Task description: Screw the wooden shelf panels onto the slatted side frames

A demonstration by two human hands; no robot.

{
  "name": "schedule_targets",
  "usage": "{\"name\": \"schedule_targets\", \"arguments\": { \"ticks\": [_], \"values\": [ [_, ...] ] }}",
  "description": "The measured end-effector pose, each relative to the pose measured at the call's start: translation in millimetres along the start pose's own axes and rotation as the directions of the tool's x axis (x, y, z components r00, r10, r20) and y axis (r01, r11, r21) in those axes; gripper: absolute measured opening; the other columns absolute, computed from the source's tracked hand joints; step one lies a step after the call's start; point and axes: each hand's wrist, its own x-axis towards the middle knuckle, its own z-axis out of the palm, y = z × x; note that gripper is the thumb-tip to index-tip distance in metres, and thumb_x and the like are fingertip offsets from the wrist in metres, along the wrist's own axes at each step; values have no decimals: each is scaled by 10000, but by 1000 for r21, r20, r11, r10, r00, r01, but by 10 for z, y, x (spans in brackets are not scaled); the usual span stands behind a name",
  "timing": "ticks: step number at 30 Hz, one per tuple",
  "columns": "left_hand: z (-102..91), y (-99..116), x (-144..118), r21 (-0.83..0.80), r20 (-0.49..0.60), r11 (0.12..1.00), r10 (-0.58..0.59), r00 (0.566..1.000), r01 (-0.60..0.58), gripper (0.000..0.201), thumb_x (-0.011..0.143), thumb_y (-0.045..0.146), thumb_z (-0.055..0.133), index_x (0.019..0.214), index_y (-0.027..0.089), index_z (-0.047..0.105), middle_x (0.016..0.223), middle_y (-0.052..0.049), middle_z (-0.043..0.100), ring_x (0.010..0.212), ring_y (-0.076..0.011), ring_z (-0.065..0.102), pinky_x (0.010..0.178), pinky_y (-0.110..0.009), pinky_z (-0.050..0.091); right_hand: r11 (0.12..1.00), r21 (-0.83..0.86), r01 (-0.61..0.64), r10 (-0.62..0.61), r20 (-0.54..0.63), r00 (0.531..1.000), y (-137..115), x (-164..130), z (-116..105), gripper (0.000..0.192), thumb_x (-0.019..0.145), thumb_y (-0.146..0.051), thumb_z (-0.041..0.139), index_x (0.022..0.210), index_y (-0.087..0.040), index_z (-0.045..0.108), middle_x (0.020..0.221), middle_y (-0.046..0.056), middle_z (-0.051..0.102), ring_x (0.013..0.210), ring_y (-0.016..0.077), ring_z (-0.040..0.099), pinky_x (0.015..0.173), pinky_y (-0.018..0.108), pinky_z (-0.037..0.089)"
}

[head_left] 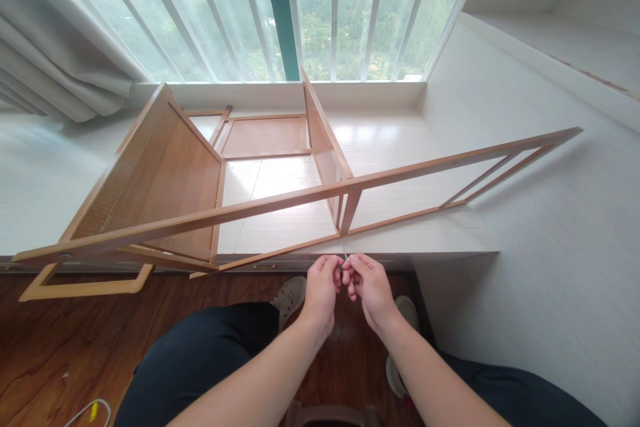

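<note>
My left hand and my right hand are close together, fingertips pinched around a thin metal rod. The rod's upper tip reaches the lower rail of a brown wooden frame, just below its middle upright. My fingers cover the rod's lower end, so its exact kind cannot be told. A bolt head shows on the long top rail above the upright. Two wooden panels stand behind the rail: a wide left panel and a narrower middle panel.
The frame rests on a pale window ledge, beside a white wall. Another panel is at the back. A light wooden handle-shaped part juts past the ledge at left. A curtain hangs left; a white cable lies on the floor.
</note>
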Motion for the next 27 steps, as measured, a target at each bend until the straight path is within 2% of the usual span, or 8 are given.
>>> {"name": "schedule_targets", "arguments": {
  "ticks": [8,12,15,18,20,22,24,27],
  "values": [
    [59,114,-91,2,38,1000,24,999,-25,193,767,328,632,683,167,567,509,62,478,429,-74,436,423,-183,327,976,192,-104,94,63,994,-52,-15,3,370,725,-493,782,732,-160,621,530,-32,588,376,59,431,342,169,300],
    [116,214,-195,54,66,990,123,990,-127,222,817,350,623,699,172,563,500,75,469,415,-67,431,428,-174,340,961,229,-152,132,101,986,-55,-25,-11,366,738,-492,780,749,-170,606,542,-41,579,382,59,421,344,171,292],
    [108,302,-257,168,147,948,246,958,-269,281,886,433,589,740,196,549,519,69,492,425,-98,468,447,-211,387,954,236,-185,157,133,979,-41,-17,-26,356,739,-488,772,764,-178,598,554,-47,572,385,62,411,352,180,300],
    [38,414,-225,399,249,763,444,861,-509,273,942,423,534,792,203,594,669,9,602,611,-154,586,598,-273,477,963,221,-153,134,100,986,-15,-3,-24,365,744,-502,762,766,-178,597,555,-39,587,382,63,412,354,183,295],
    [-17,497,-147,557,321,524,580,749,-644,235,956,355,514,819,203,629,814,-37,654,813,-198,620,779,-335,492,971,203,-123,111,68,992,2,-3,-5,379,747,-522,749,756,-179,588,542,-35,586,378,63,408,353,184,279],
    [-56,572,-51,666,374,324,634,677,-672,172,950,280,510,874,208,646,909,-58,670,930,-228,607,878,-381,464,974,192,-118,109,57,992,14,-17,25,386,755,-541,717,757,-185,568,540,-39,573,387,62,401,364,183,275],
    [-70,624,35,741,409,184,640,651,-646,141,935,232,521,970,216,656,1012,-72,684,1003,-252,598,911,-408,445,975,178,-130,122,58,991,27,-42,60,386,755,-556,676,766,-196,539,548,-50,549,400,60,384,381,182,277],
    [-60,642,123,826,409,62,617,672,-560,214,935,228,525,1115,228,643,1153,-95,694,1096,-285,595,952,-446,409,985,103,-135,131,44,990,55,-84,113,398,759,-593,607,752,-213,489,538,-69,502,399,60,348,387,187,266]
  ]
}}
